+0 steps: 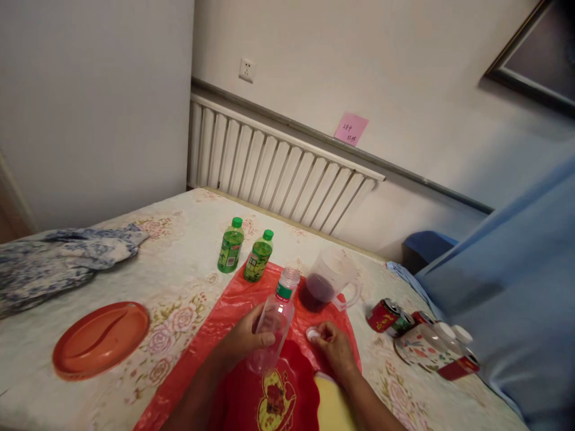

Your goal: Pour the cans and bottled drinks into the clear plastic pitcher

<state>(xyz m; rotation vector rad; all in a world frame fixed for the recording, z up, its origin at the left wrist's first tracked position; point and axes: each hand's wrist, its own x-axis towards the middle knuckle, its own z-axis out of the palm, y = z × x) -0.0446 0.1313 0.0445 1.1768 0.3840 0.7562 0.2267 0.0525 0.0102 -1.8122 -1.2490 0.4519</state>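
My left hand [247, 335] is wrapped round a clear, uncapped plastic bottle [275, 320] with a green band near its neck. The bottle tilts slightly over a red scalloped tray [309, 392] with a gold pattern. To its right, my right hand [333, 347] pinches a small white cap [313, 334]. Beyond my hands stands a clear pitcher [335, 272] holding dark purple liquid, its handle to the right. A yellow item [331, 404] lies beside the tray, partly behind my right forearm. Red plastic sheeting [224, 314] lies beneath.
Two green-capped bottles [230, 248] [259, 257] stand behind the sheeting. An orange divided plate [101, 338] is at the left, near patterned cloth [67, 263]. At the right are several drink cans [383, 315] and a patterned container [417, 345]. A radiator [269, 161] lines the wall.
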